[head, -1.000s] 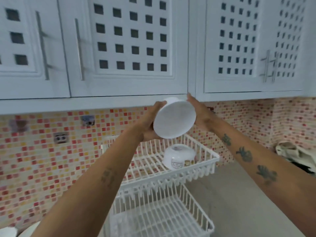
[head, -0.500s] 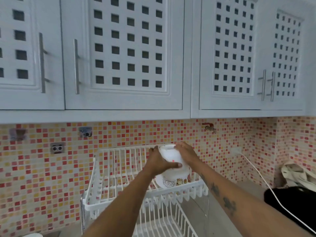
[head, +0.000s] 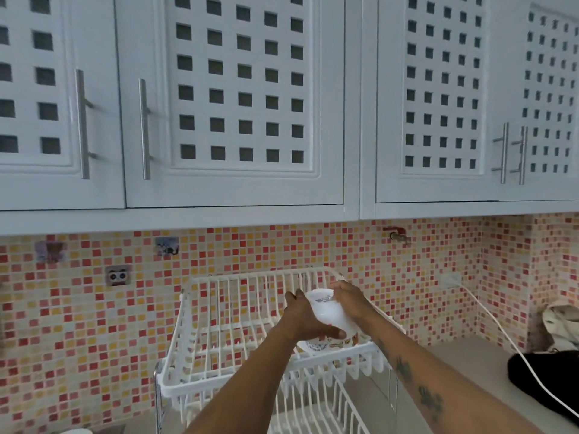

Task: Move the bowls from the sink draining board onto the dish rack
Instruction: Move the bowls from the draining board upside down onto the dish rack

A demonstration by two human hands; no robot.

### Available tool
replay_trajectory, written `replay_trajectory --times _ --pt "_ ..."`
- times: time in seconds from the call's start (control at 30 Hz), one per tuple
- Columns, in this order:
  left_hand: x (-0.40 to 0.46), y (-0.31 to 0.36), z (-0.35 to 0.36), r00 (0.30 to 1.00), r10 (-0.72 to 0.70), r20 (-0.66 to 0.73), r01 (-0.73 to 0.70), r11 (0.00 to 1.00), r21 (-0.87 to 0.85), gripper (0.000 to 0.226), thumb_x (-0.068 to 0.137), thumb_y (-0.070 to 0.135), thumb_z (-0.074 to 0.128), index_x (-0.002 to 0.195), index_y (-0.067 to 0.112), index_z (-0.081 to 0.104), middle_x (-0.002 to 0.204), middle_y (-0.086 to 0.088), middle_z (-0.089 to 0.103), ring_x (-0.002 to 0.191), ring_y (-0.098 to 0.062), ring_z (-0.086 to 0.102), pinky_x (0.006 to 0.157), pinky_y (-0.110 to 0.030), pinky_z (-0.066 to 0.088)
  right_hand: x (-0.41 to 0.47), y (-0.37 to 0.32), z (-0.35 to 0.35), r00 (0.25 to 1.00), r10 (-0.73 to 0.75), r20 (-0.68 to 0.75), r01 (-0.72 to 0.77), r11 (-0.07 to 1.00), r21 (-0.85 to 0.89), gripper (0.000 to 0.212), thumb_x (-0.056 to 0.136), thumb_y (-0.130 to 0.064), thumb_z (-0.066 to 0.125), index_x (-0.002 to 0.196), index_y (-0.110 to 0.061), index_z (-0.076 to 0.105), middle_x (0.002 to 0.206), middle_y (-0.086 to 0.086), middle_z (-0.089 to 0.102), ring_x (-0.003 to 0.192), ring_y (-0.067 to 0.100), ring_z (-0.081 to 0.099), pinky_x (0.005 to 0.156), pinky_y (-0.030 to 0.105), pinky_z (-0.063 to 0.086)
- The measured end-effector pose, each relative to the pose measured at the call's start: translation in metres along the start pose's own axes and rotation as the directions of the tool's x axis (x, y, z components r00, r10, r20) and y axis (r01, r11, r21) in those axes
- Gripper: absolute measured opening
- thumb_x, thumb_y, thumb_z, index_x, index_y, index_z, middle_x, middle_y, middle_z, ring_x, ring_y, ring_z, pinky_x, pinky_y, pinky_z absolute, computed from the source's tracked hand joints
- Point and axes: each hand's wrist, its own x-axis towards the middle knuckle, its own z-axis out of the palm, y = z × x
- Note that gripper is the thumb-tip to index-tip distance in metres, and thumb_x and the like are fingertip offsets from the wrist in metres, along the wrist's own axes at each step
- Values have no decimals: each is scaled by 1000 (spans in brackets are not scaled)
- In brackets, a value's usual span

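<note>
A white bowl [head: 329, 311] is upside down between my two hands over the right part of the white wire dish rack's [head: 219, 308] upper tier. My left hand [head: 308, 321] grips its left side with the thumb across the front. My right hand [head: 349, 297] holds its right side from behind. Directly beneath it a second white bowl with a printed rim [head: 326, 345] lies upside down in the rack; the held bowl appears to rest on it. The sink draining board is out of view.
White upper cabinets [head: 232, 98] hang close above the rack. A lower rack tier [head: 316, 411] sits under the upper one. On the grey counter [head: 470, 355] at right lie a black object [head: 539, 380], a white cable [head: 501, 327] and a cloth bag [head: 560, 321].
Both hands have brought the bowl down from in front of the cabinets into the upper tier, onto the bowl lying there. The view has tilted upward.
</note>
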Motion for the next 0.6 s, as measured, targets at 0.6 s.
replay_trajectory --times 0.6 --pt "-7 -9 -10 984 134 121 -109 976 -191 80 53 47 83 127 27 60 120 -3 70 110 -21 66 98 -43 54 5 -1 5 999 48 3 -45 953 -298 45 98 -16 23 133 -18 50 138 12 52 117 27 53 93 35 42"
